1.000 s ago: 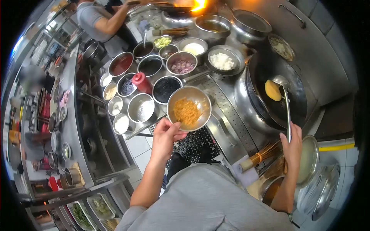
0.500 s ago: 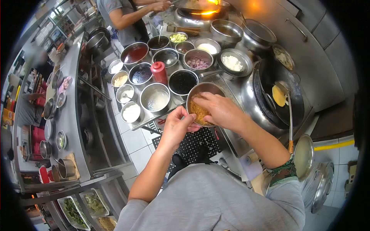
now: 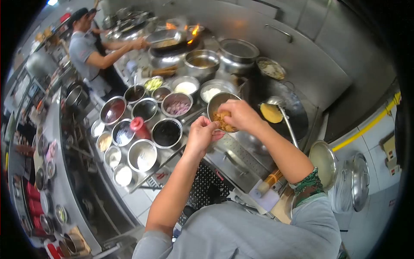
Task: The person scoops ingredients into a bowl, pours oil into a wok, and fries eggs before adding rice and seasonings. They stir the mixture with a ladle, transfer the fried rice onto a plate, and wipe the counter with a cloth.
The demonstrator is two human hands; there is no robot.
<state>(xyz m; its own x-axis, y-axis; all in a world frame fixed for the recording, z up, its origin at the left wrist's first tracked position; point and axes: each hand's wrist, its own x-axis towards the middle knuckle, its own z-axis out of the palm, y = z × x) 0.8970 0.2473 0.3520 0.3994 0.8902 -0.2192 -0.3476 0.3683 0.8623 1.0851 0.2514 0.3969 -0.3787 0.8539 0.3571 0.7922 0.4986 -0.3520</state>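
My left hand (image 3: 202, 134) is closed on the near left rim of a metal bowl (image 3: 214, 102), thumb over the edge and fingers beneath. Orange-brown crumbly food (image 3: 225, 125) lies inside it. My right hand (image 3: 242, 115) reaches in from the right, its fingers curled into that food; the fingertips are partly hidden. Just beyond sits a dark wok (image 3: 298, 115) with a ladle (image 3: 290, 123) resting in it. A flat yellow round piece of food (image 3: 271, 113) lies at the ladle's head.
Left of the bowl stand several metal pots, among them chopped onion (image 3: 177, 108), dark sauce (image 3: 166, 133) and a red squeeze bottle (image 3: 140, 127). A co-worker (image 3: 88, 52) holds a pan (image 3: 166, 39) over flames at the back. A steel counter (image 3: 82, 190) runs along the left.
The view has swung right and up, and the bowl with both hands is now nearer the wok's edge. My right hand's fingers have drawn together in the food; the left keeps the rim.
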